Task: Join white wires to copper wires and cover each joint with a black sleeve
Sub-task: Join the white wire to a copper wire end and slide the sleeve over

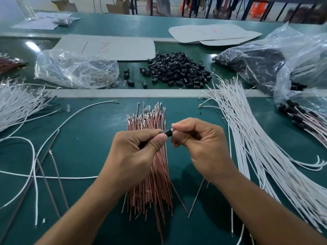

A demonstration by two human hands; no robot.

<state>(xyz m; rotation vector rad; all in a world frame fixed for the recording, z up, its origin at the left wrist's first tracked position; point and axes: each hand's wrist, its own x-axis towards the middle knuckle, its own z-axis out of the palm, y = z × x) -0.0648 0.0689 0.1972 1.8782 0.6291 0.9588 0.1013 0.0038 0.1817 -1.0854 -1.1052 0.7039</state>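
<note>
The fingers [159, 141] of the left hand [136, 154] are curled tight, with the thumb pressed toward the forefinger, pinching one end of a small black sleeve [167, 133]. The right hand [201, 145] meets it from the other side. Its thumb and forefinger pinch the sleeve's other end, where a glint of clear material shows, and its remaining fingers are folded toward the palm. A thin wire seems to run down out of the left hand's grip, though it is hard to separate from the bundle behind it.

Both hands hover above the middle of a green desk [85, 152], directly over a thick bundle of copper wires [150, 188]. The bundle lies lengthwise, with its capped tips pointing toward the far side. To the right, a large sheaf of white wires [256, 147] fans across the desk. On the left lie a second mass of white strands [17, 101] and a few loose ones.

Farther back sits a heap of loose sleeves [177, 71]. It lies between a clear plastic bag [70, 68] on the left and a larger bag [265, 53] holding dark parts on the right. Grey cardboard sheets [115, 46] lie behind them.
</note>
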